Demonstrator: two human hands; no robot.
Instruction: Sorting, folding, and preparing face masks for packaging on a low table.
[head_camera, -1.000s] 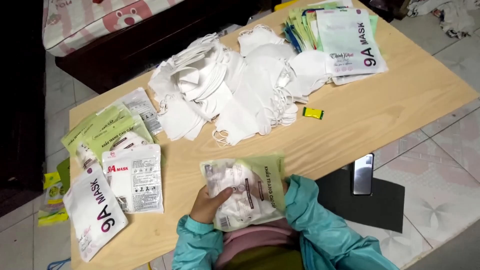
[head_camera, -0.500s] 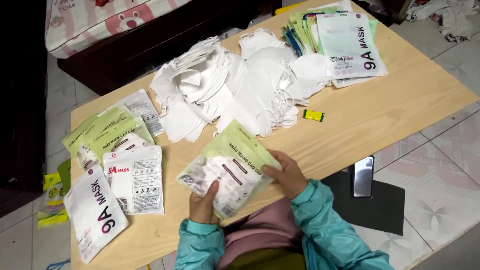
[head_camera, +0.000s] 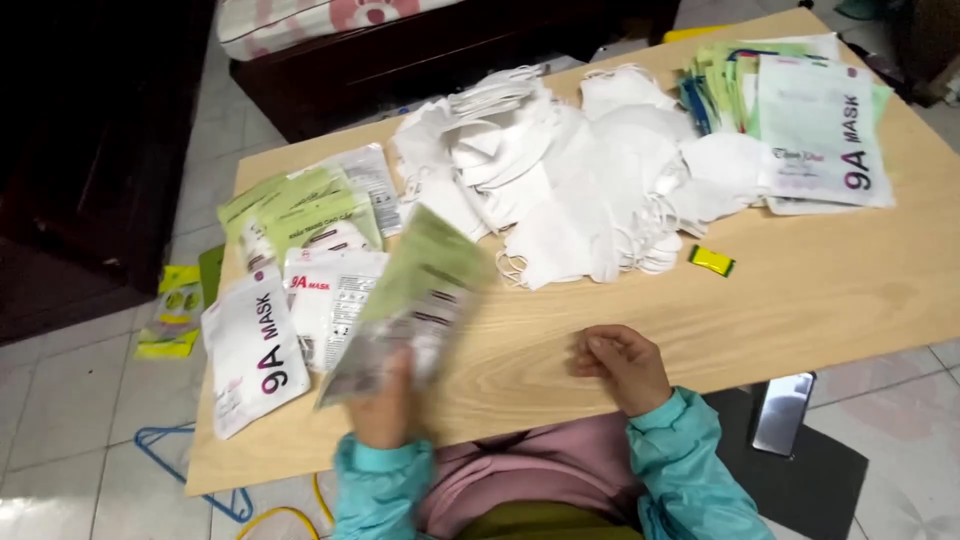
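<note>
Far left of the wooden table (head_camera: 820, 300): a stack of filled mask packets (head_camera: 290, 290), white and green, lying flat. Just right of it, the left hand (head_camera: 385, 410) is closed around the lower end of a green-and-clear mask packet (head_camera: 410, 300), held tilted above the table edge; the packet is motion-blurred. Centre rear: a heap of loose white face masks (head_camera: 570, 170). The right hand (head_camera: 620, 365) rests on the tabletop, fingers curled loosely, holding nothing. Right of the heap: a small yellow object (head_camera: 711, 261); far right, a pile of empty packets (head_camera: 800, 120).
</note>
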